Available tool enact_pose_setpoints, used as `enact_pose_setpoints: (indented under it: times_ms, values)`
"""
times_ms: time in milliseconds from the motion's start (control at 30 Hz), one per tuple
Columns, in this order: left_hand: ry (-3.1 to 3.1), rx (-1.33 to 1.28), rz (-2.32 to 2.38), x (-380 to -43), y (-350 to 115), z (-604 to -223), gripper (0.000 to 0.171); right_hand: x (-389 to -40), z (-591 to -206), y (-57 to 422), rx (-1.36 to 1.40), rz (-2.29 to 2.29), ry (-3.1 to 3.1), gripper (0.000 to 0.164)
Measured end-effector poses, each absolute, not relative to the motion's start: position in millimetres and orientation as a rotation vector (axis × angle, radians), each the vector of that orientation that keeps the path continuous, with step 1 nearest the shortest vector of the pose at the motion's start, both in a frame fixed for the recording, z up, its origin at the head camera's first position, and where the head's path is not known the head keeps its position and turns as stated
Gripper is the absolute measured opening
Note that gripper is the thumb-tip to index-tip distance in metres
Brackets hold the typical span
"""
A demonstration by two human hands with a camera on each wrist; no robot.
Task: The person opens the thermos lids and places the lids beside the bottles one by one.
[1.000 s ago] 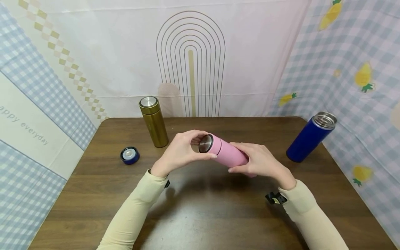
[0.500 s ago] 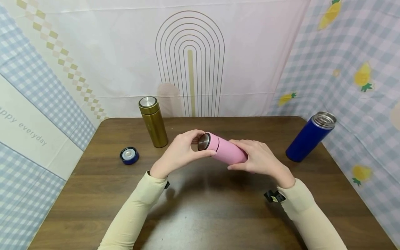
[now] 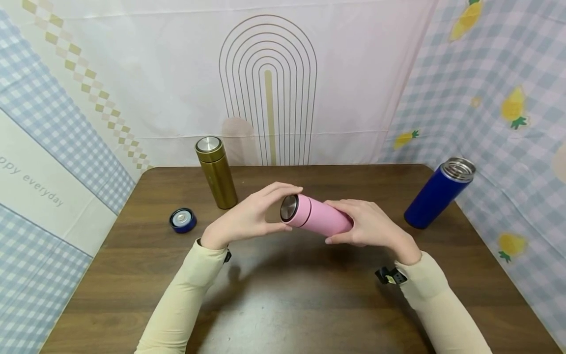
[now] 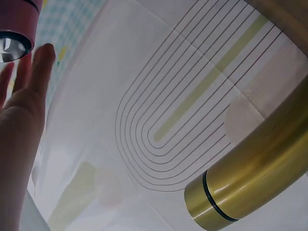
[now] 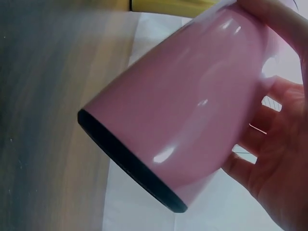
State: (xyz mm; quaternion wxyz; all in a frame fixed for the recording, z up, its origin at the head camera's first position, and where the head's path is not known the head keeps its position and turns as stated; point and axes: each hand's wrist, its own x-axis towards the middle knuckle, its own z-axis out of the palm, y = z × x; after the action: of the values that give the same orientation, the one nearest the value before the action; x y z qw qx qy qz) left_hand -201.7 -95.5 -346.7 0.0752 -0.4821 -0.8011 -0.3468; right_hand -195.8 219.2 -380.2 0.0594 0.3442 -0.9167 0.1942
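Note:
My right hand (image 3: 373, 223) grips the body of a pink thermos bottle (image 3: 329, 218), tilted above the table with its silver-topped lid (image 3: 289, 207) toward the left. In the right wrist view the bottle's dark base (image 5: 130, 161) shows, with fingers wrapped on the far side. Around the lid end, my left hand (image 3: 247, 214) is spread, fingers fairly straight above and thumb below. The left wrist view shows its fingers (image 4: 44, 67) beside the lid (image 4: 14, 45); whether they touch it is hard to tell.
A gold thermos bottle (image 3: 218, 177) with its lid on stands at the back left. Near it lies a blue lid (image 3: 183, 220), inner side up. At the right stands a blue thermos bottle (image 3: 435, 196) without a lid. Patterned cloth hangs behind the wooden table (image 3: 283, 305).
The left hand's fingers have straightened and spread at the lid, and its wrist has shifted slightly left. The right hand keeps holding the pink thermos bottle, which has barely moved.

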Motion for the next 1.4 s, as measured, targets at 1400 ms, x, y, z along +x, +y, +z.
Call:
enact_pose_setpoints:
  times_ms: [1400]
  values:
    - [-2.448, -1.369, -0.963, -196.9, -88.6, -351.3, 0.078, -189.7, -377.8, 226.1, 0.964, 0.565, -2.793, 0.079]
